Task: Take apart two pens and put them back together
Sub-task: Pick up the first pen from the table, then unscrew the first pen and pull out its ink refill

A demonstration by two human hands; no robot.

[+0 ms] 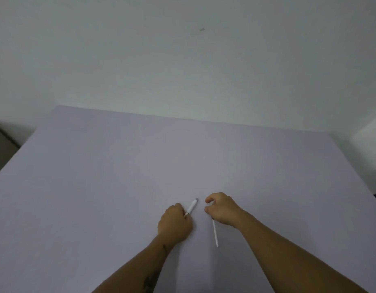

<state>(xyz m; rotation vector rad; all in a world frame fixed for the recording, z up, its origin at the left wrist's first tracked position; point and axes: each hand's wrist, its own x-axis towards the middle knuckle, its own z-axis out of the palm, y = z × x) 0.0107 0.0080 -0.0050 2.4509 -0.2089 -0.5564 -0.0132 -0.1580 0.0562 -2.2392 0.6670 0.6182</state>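
Left hand point(176, 223) grips a pen barrel point(192, 206) pointing up-right; right hand point(222, 209) seemingly pinches a near-vertical refill point(215, 234).

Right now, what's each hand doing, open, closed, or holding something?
Left hand: closed around one end of the white pen barrel.
Right hand: closed on the thin white refill tube.

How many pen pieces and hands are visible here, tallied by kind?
White pen barrel, held in the left hand: 1
Thin white refill tube, held in the right hand: 1
Hands: 2
Total: 4
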